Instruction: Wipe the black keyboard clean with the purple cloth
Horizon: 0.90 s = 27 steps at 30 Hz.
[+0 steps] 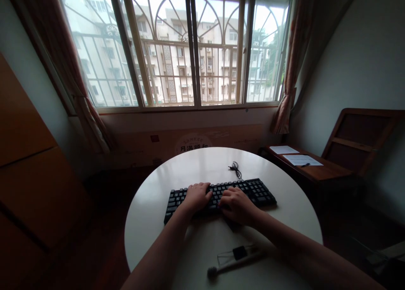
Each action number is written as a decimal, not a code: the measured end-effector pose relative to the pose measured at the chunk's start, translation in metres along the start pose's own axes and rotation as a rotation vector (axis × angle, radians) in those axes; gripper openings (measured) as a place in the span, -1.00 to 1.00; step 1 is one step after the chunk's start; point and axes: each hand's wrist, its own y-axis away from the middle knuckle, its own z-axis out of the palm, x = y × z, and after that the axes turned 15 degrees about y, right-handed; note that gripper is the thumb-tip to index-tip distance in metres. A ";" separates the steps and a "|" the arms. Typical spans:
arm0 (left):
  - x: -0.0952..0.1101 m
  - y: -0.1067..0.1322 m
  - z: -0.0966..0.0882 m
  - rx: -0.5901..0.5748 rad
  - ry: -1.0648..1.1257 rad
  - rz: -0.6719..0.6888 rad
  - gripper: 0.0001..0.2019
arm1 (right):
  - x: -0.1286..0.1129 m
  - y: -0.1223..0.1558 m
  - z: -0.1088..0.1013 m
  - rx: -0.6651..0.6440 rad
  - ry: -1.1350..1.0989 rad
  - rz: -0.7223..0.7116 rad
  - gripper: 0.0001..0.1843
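Note:
A black keyboard (218, 196) lies across the white round table (148, 197). Over its left-middle keys rests my left hand (198, 196), fingers stretched out and lying on the keys. My right hand (236, 203) is at the middle of the keyboard, its fingers curled together near the front edge; what they grip, if anything, is hidden. Behind the keyboard sits its bundled black cable (236, 170). Nearer me, between my forearms, lie a small wire tool with a black square grip (239, 252) and a slim-handled tool with a dark ridged head (212, 272).
At the right stands a wooden chair (344, 172) with sheets of paper (303, 160) and a pen (305, 165) on its seat. A wooden cabinet (28, 163) is on the left. Past the table are a large printed box (221, 138) and a barred window (196, 49) with curtains.

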 end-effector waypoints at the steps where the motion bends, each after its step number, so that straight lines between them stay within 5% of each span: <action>1: 0.000 0.000 0.000 0.002 -0.002 0.001 -0.50 | 0.000 0.000 0.000 -0.001 0.003 0.001 -0.92; 10: 0.001 0.000 0.001 0.001 -0.024 -0.009 -0.50 | -0.011 -0.001 0.015 0.067 0.034 -0.042 -0.82; 14: 0.002 0.000 0.000 -0.003 -0.020 -0.005 -0.50 | -0.008 -0.001 0.010 0.055 -0.005 -0.024 -0.93; 27: -0.001 0.000 0.000 -0.001 0.012 0.011 -0.52 | -0.002 0.001 -0.002 -0.005 -0.040 -0.022 -0.85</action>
